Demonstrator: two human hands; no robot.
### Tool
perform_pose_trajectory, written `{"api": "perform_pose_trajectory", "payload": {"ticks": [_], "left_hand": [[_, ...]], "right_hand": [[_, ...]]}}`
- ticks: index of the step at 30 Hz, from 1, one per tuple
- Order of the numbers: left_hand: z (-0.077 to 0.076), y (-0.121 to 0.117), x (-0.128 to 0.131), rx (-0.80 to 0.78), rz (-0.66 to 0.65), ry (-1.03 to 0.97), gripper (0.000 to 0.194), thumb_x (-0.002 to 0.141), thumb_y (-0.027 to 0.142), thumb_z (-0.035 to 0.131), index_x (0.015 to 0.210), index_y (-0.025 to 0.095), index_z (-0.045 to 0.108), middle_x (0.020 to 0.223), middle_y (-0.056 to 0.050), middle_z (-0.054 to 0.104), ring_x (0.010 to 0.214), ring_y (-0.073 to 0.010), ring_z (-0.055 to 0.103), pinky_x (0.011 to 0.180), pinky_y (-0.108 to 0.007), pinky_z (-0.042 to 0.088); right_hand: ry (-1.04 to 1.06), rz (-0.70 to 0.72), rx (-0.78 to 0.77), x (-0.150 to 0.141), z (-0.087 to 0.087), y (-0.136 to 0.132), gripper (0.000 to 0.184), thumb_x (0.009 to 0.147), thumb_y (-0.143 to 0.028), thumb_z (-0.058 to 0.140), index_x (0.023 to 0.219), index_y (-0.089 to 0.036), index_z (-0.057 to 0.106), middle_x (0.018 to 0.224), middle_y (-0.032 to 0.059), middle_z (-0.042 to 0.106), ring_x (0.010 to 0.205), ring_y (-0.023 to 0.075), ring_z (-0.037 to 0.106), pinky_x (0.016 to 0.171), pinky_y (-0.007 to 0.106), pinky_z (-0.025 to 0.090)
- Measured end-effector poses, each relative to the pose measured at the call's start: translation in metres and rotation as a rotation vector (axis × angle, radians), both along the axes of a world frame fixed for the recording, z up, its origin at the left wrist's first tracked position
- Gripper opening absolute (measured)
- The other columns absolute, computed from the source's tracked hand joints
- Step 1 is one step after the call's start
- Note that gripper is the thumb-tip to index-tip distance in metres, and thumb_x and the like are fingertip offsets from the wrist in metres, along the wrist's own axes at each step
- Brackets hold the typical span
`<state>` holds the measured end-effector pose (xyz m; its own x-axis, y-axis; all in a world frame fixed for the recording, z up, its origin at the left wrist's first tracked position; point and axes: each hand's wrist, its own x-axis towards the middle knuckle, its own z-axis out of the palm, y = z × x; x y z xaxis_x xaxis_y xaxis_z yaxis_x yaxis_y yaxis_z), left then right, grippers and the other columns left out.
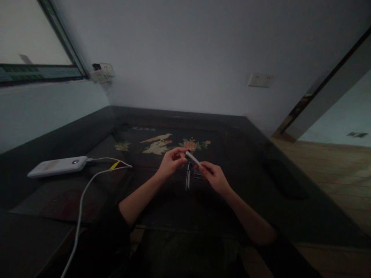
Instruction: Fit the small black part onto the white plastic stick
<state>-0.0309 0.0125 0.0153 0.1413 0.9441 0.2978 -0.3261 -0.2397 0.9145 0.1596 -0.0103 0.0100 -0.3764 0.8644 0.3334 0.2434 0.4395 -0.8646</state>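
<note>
Pinching pale stick point(193, 158) above desk point(237, 143), with left hand point(171, 162) at 10 o'clock end, right hand point(216, 178) at 4. Looks partway: not set down yet. Below, around 6 o'clock: slim strip point(188, 178), silver piece point(198, 176), seemingly unheld. Can't judge remaining work.

In dim light, a dark bench point(246, 154) stands against a pale wall point(174, 58) with sockets point(261, 80), a window point(29, 31) at upper left and wooden floor point(327, 170) at right.

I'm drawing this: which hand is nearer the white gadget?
The left hand, closer to the gadget. The right hand, holding the pale strip, is farther off.
</note>
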Motion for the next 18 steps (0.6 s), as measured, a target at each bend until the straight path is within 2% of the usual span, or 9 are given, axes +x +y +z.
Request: {"api": "perform_pose_trajectory", "payload": {"ticks": [5, 12, 14, 18], "left_hand": [[-0.0005, -0.0003, 0.0008, 0.004, -0.022, -0.007, 0.034, 0.056, 0.022, 0.077, 0.088, 0.014, 0.065, 0.053, 0.008, 0.05, 0.046, -0.0046, 0.045, 0.047, -0.017, 0.033], [-0.0034, 0.0014, 0.0001, 0.01, -0.011, 0.022, 0.035, 0.058, 0.023, 0.077, 0.089, 0.014, 0.065, 0.051, 0.008, 0.049, 0.045, -0.0044, 0.044, 0.046, -0.017, 0.033], [-0.0028, 0.0016, -0.0003, 0.017, -0.013, 0.015, 0.035, 0.058, 0.023, 0.077, 0.089, 0.013, 0.065, 0.051, 0.008, 0.049, 0.045, -0.0044, 0.045, 0.047, -0.017, 0.034], [-0.0007, 0.001, -0.0008, 0.016, 0.001, 0.0, 0.037, 0.057, 0.025, 0.079, 0.09, 0.013, 0.066, 0.052, 0.008, 0.048, 0.046, -0.0044, 0.044, 0.048, -0.017, 0.034]], "right_hand": [[0.017, -0.114, 0.056, -0.0007, -0.0001, 0.0026, 0.032, 0.088, -0.041, 0.049, 0.088, -0.016, 0.068, 0.076, 0.0043, 0.065, 0.065, 0.0149, 0.055, 0.057, 0.024, 0.04], [0.033, -0.181, 0.053, -0.0025, -0.0019, 0.0019, 0.031, 0.087, -0.04, 0.05, 0.091, -0.014, 0.067, 0.082, 0.007, 0.068, 0.073, 0.0184, 0.06, 0.062, 0.025, 0.044], [0.023, -0.174, 0.052, -0.0025, -0.0008, 0.0011, 0.032, 0.087, -0.04, 0.05, 0.092, -0.015, 0.067, 0.082, 0.0069, 0.068, 0.071, 0.0179, 0.059, 0.061, 0.025, 0.043], [-0.019, -0.065, 0.033, -0.0017, 0.0019, -0.0016, 0.034, 0.087, -0.042, 0.047, 0.091, -0.015, 0.069, 0.076, 0.0045, 0.065, 0.06, 0.0135, 0.052, 0.052, 0.023, 0.037]]}}
